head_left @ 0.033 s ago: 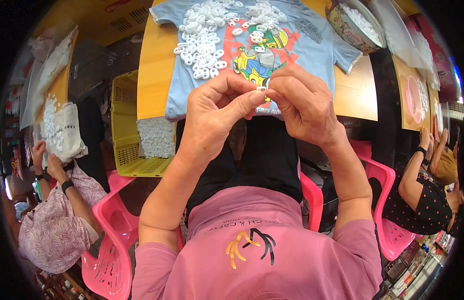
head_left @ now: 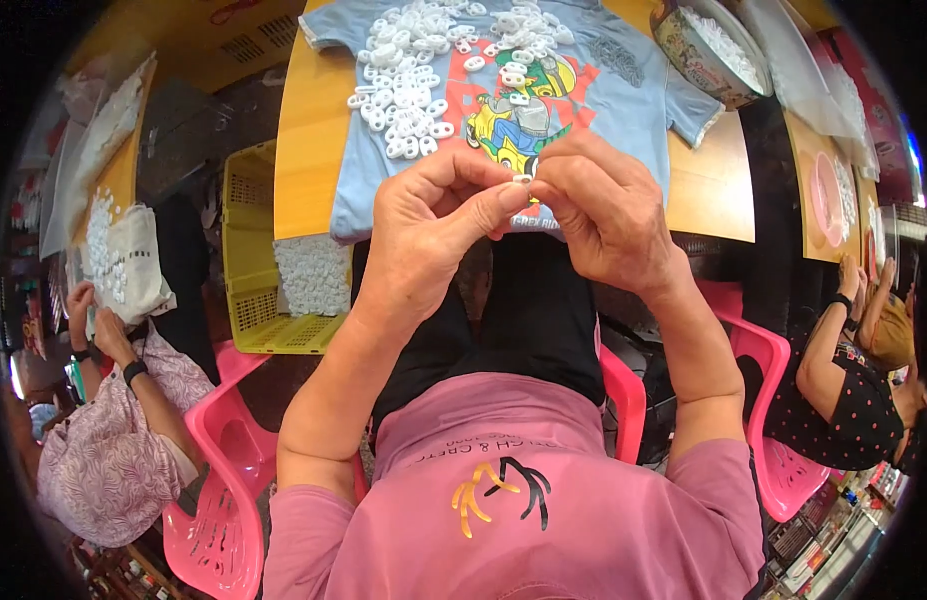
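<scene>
Left hand [head_left: 433,225] and right hand [head_left: 603,215] raised together at frame centre, fingertips pinched closed on one small white plastic piece [head_left: 522,180] held between them; above, at upper centre, light blue printed T-shirt [head_left: 623,110] spread on yellow table [head_left: 303,150], heaped with loose white pieces [head_left: 408,85]. Yellow crate [head_left: 245,260] at centre left; patterned bowl [head_left: 703,45] at upper right; pink chairs [head_left: 223,500] at lower left and right.

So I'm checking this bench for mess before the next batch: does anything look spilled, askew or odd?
Nothing looks spilled or damaged. One oddity: the white plastic rings lie heaped on a light blue T-shirt spread over the yellow table as a mat. The left hand and right hand pinch one small white piece together.
</scene>
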`<state>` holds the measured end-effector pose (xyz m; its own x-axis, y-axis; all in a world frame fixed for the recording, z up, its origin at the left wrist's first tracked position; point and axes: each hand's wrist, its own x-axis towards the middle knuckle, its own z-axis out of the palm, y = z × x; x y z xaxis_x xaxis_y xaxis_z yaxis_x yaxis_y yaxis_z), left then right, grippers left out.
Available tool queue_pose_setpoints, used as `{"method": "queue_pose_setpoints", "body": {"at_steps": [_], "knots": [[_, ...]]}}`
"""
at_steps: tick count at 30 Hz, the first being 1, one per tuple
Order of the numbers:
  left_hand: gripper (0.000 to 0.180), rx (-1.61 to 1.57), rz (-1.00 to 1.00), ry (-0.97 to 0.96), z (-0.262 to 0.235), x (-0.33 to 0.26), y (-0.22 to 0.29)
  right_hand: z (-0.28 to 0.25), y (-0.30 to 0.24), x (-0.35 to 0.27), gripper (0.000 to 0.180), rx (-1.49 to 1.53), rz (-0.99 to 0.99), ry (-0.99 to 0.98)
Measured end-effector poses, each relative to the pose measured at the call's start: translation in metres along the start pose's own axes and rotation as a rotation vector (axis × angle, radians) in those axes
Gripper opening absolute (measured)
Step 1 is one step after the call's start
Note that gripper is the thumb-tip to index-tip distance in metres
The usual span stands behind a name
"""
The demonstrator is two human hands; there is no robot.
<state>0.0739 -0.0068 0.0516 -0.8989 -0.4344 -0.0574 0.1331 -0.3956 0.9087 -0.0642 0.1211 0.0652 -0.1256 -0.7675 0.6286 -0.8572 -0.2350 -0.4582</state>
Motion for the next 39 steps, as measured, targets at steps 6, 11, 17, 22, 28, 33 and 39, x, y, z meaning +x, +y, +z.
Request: {"method": "queue_pose_setpoints", "body": {"at_steps": [6, 11, 17, 22, 28, 33, 39], "knots": [[0.01, 0.08, -0.012, -0.021, -0.01, 0.01, -0.001, 0.005, 0.006, -0.001, 0.01, 0.1, 0.221, -0.088], [0.015, 0.006, -0.068, -0.009, -0.012, 0.014, 0.002, 0.006, 0.007, 0.002, 0.012, 0.144, 0.232, -0.044], [0.015, -0.061, -0.106, -0.018, -0.008, 0.009, 0.007, -0.002, 0.004, 0.002, 0.01, 0.064, 0.189, -0.101], [0.013, -0.018, -0.066, -0.03, -0.005, 0.006, 0.002, -0.003, 0.001, 0.001, 0.009, 0.063, 0.195, -0.114], [0.011, 0.09, 0.013, 0.015, 0.0, 0.002, 0.002, -0.004, 0.001, 0.002, 0.008, 0.127, 0.236, -0.134], [0.011, 0.028, -0.008, 0.069, -0.004, 0.007, -0.009, 0.012, 0.011, -0.002, 0.009, 0.174, 0.266, -0.072], [0.013, 0.046, -0.044, 0.137, -0.02, 0.013, -0.02, 0.023, 0.023, 0.003, 0.013, 0.185, 0.396, -0.192]]}}
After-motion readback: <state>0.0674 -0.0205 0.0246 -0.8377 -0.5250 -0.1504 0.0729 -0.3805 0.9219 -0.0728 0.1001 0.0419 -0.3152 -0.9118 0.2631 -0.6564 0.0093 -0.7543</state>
